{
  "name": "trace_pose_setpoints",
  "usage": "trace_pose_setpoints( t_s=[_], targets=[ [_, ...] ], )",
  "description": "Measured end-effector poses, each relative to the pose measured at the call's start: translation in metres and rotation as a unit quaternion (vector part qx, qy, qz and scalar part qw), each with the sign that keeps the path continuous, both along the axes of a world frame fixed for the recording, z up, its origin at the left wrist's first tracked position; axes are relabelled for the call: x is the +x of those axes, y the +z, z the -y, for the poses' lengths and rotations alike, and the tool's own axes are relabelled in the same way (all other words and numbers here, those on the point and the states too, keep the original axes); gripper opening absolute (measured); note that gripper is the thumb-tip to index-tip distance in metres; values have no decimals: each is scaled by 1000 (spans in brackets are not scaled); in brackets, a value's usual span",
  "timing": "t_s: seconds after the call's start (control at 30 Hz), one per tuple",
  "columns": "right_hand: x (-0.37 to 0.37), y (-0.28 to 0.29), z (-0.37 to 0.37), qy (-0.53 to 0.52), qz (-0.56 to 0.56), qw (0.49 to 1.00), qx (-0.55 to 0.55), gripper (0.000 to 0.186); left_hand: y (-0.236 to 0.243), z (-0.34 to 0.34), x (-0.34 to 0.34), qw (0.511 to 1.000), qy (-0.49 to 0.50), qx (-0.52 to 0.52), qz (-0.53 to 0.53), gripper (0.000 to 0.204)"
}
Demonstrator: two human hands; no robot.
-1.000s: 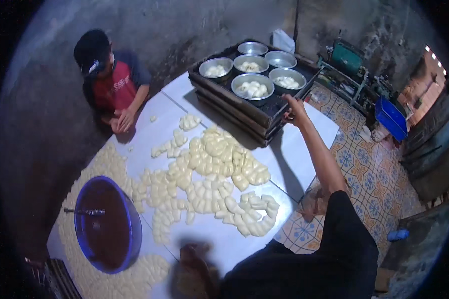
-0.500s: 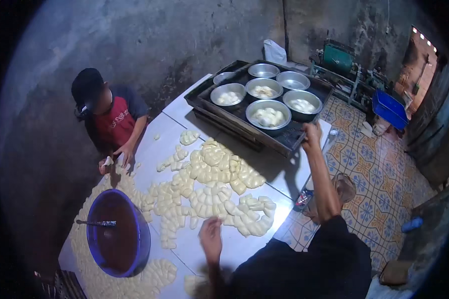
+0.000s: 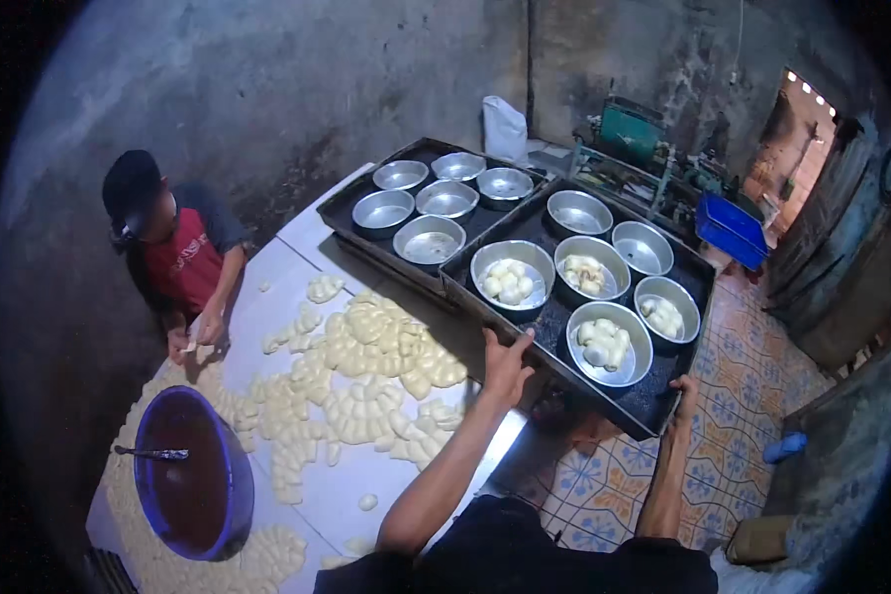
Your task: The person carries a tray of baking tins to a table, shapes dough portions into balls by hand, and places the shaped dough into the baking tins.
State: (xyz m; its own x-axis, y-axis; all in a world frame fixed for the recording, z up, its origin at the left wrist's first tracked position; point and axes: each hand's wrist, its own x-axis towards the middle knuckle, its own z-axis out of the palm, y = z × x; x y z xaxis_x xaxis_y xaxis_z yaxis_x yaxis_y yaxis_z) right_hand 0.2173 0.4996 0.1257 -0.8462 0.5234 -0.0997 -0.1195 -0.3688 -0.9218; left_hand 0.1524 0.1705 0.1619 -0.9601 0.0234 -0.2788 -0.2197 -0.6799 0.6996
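A black baking tray is gripped in both my hands, tilted beyond the table's right edge. My left hand is closed on its near left side, and my right hand holds its near right corner. Several round metal tins stand in it. Pale dough pieces lie in the left tin, the middle tin, the right tin and the near tin. The two far tins look empty. Beside it, a second black tray carries several empty tins on the table.
Many shaped dough pieces cover the white table. A purple tub of brown contents with a handled tool stands at the left. Across the table a person handles dough. Behind are a green machine and blue crate.
The tray with filled tins has come off the other tray and moved right and nearer, exposing the empty tins. My left hand has moved from above the dough onto the tray.
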Motion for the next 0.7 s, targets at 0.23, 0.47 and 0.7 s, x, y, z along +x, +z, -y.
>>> trace_pose_setpoints(
  t_s=[0.23, 0.47, 0.7],
  targets=[
    [-8, -50, -15, -32, -14, 991, 130, 24, -91, -4, 3, 994, -101, 37, 28, 89],
    [-41, -141, -62, 16, 20, 997, 79, 4, -74, 26, 27, 956, -237, -172, 7, 72],
    [-85, -182, -71, 78, 146, 983, -77, 15, -32, 125, 132, 966, -181, -161, -86, 46]
  ],
)
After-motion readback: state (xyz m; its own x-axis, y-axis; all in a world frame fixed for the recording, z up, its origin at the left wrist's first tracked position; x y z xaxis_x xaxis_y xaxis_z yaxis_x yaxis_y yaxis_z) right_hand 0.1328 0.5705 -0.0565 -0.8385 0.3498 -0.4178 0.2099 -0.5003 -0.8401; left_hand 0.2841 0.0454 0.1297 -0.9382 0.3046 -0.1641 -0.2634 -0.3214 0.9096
